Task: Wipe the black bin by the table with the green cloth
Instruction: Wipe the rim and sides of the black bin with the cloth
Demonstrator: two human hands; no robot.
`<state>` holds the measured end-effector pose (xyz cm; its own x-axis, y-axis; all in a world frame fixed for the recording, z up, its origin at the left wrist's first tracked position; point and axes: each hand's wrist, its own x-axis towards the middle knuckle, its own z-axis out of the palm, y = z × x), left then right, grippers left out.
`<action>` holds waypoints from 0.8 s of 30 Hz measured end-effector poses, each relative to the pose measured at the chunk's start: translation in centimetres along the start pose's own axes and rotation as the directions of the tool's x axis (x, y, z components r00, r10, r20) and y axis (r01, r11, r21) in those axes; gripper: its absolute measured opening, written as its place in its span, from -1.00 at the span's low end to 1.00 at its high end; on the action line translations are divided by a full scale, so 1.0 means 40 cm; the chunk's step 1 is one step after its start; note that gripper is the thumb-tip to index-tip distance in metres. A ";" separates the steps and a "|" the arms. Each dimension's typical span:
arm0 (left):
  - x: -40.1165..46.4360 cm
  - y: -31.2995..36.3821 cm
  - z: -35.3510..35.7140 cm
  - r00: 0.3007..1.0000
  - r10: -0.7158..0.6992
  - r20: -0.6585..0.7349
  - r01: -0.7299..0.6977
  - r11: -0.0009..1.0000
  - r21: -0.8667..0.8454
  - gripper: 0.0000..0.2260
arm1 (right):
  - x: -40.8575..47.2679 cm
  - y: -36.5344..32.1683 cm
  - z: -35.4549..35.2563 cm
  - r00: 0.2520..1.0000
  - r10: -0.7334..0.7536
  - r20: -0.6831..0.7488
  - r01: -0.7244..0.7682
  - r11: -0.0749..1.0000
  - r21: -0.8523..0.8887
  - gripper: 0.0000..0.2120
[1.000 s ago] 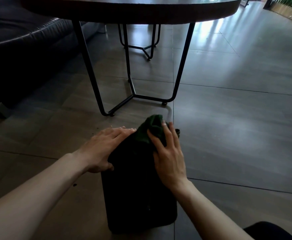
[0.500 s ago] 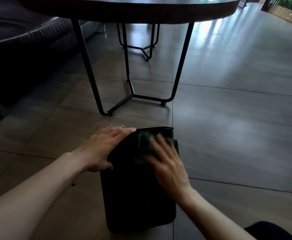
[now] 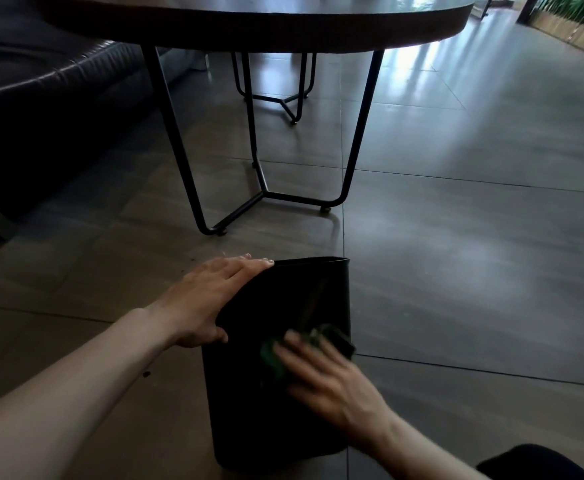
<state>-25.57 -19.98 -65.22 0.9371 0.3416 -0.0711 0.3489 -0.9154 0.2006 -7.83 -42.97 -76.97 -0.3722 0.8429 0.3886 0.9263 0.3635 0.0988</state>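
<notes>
Right hand (image 3: 328,379) slid down black bin (image 3: 249,393), blurred fingers spread flat on green cloth (image 3: 275,355), left hand (image 3: 207,299) open, bracing bin's side

Tiled floor (image 3: 456,271) — black bin (image 3: 249,410), table (image 3: 283,26)

We found the bin (image 3: 276,393) on the floor (image 3: 474,271) before the table (image 3: 249,26); left hand (image 3: 207,303) on its left side, right hand (image 3: 328,379) pressing the cloth (image 3: 273,355) on its upper face.

A single head-worn camera is looking forward and down from close above the floor (image 3: 456,271), taking in both forearms at the bottom edge and the round tabletop (image 3: 249,26) crossing the top of the view.
</notes>
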 end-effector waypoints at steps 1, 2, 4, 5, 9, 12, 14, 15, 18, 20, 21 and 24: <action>0.001 0.000 0.000 1.000 -0.003 -0.002 0.003 1.000 -0.002 0.21 | 0.040 0.034 -0.029 0.987 0.151 -0.055 -0.149 0.988 0.048 -0.83; 0.002 -0.001 -0.001 1.000 -0.006 -0.004 0.006 1.000 -0.003 0.20 | 0.082 0.062 -0.057 0.944 0.316 -0.100 -0.306 0.947 0.099 -0.76; 0.001 -0.002 -0.002 1.000 -0.013 -0.005 0.013 1.000 -0.006 0.20 | 0.151 0.091 -0.094 0.799 0.579 -0.161 -0.548 0.812 0.203 -0.62; -0.001 -0.002 -0.002 1.000 -0.016 -0.005 0.016 1.000 -0.008 0.20 | 0.171 0.090 -0.097 0.754 0.635 -0.170 -0.598 0.770 0.225 -0.59; 0.001 0.000 -0.004 1.000 -0.011 0.004 0.011 1.000 -0.004 0.20 | 0.080 0.008 -0.025 0.939 0.324 -0.113 -0.318 0.946 0.065 -0.76; 0.000 0.003 -0.005 1.000 -0.005 0.005 0.005 1.000 0.005 0.21 | -0.062 -0.069 0.044 0.994 -0.088 0.060 0.095 0.986 -0.136 -0.72; -0.002 0.005 -0.004 1.000 0.002 0.002 -0.002 1.000 0.004 0.21 | -0.099 -0.073 0.054 0.981 -0.167 0.094 0.188 0.938 -0.291 -0.56; -0.003 0.006 -0.004 1.000 0.000 0.000 0.000 1.000 0.001 0.21 | -0.094 -0.057 0.044 0.981 -0.173 0.090 0.192 0.942 -0.274 -0.56; -0.004 0.007 -0.004 1.000 -0.007 -0.003 0.007 1.000 -0.002 0.21 | -0.024 0.029 -0.030 0.997 -0.058 0.042 0.059 0.998 -0.037 -0.81; -0.004 0.006 -0.004 1.000 -0.012 -0.006 0.012 1.000 -0.003 0.22 | 0.049 0.095 -0.082 0.977 0.211 -0.039 -0.209 0.977 0.050 -0.80; -0.005 0.005 -0.004 1.000 -0.016 -0.011 0.016 1.000 -0.007 0.23 | 0.086 0.118 -0.103 0.930 0.359 -0.084 -0.351 0.932 0.094 -0.74; -0.006 0.004 -0.005 1.000 -0.017 -0.020 0.016 1.000 -0.010 0.22 | 0.140 0.126 -0.111 0.804 0.574 -0.159 -0.553 0.818 0.156 -0.63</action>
<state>-25.74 -20.17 -64.99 0.9310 0.3609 -0.0550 0.3642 -0.9076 0.2088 -5.00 -38.20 -70.22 0.2415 0.8229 0.5143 0.9549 -0.1070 -0.2771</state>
